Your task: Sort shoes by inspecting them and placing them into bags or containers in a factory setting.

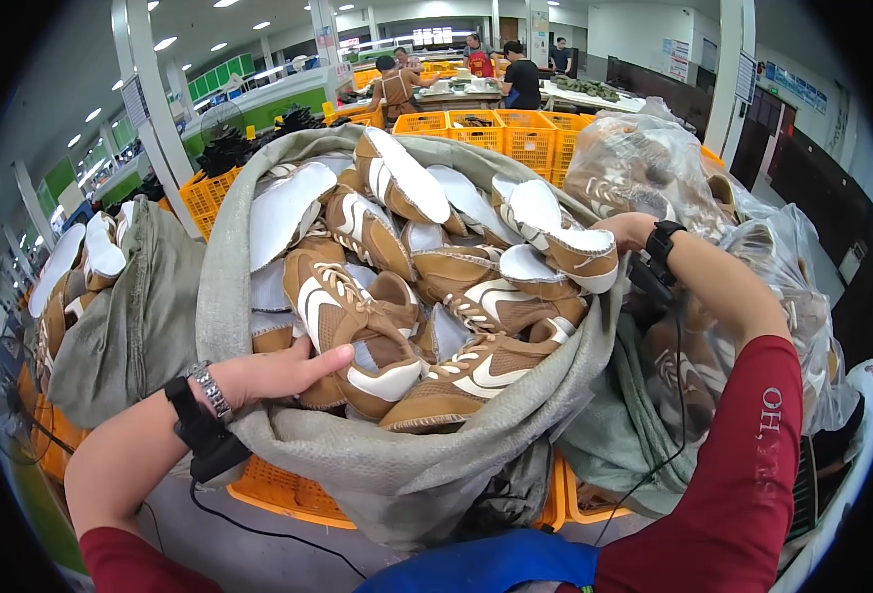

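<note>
A large grey-green woven sack (221, 287) stands open before me, heaped with brown-and-white shoe uppers that have white undersides and pale laces. On the near left of the heap, my left hand (276, 374) has its thumb laid across a laced shoe upper (342, 314); its other fingers are tucked out of sight beneath it. My right hand (626, 230) is bent at the sack's far right rim, against the end of a shoe upper with a white sole (582, 259). What its curled fingers grip is hidden.
Clear plastic bags of shoes (634, 163) stand at the right. Another grey sack (125, 316) with shoes is at the left. Orange crates (530, 138) line up behind, and an orange crate (293, 489) sits under the sack. Several people work at far tables. Black cables hang from my wrists.
</note>
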`<state>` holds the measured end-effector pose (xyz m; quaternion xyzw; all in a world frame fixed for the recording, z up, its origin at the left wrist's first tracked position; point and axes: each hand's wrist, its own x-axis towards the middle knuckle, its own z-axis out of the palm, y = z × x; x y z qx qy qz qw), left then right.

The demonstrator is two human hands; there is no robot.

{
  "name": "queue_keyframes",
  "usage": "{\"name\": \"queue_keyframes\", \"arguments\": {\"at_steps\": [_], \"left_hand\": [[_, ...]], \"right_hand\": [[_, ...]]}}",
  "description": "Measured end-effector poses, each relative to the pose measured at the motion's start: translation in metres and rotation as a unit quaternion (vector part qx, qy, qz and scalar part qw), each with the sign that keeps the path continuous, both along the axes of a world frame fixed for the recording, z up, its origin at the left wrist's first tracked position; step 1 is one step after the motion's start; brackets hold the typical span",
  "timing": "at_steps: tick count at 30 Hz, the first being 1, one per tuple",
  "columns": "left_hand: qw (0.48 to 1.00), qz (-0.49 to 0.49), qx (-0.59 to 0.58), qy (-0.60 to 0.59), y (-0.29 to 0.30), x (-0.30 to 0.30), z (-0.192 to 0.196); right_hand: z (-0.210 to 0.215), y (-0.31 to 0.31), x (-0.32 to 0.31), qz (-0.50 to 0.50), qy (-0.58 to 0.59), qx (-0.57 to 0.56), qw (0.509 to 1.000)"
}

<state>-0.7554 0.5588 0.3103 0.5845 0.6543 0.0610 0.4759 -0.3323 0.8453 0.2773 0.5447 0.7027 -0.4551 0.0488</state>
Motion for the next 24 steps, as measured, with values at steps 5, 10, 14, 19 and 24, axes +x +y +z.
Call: {"name": "queue_keyframes", "arguments": {"at_steps": [5,10,14,19,24], "left_hand": [[0.989,0.029,-0.008,-0.145,0.002,0.006,-0.011],[0.995,-0.058,-0.058,-0.059,0.006,0.004,-0.013],[0.98,-0.067,-0.113,-0.147,0.011,0.007,-0.005],[0.986,-0.067,0.045,-0.145,0.007,0.014,-0.04],[0.966,-0.072,-0.123,-0.214,0.015,-0.005,-0.03]], "right_hand": [[0.007,-0.071,-0.019,0.032,0.026,-0.097,0.994],[-0.024,-0.072,0.013,0.021,0.067,-0.168,0.983],[-0.033,-0.082,0.014,-0.049,0.243,-0.184,0.951],[-0.018,-0.107,-0.001,0.026,0.102,-0.102,0.989],[0.033,-0.141,-0.053,0.207,0.033,0.018,0.978]]}}
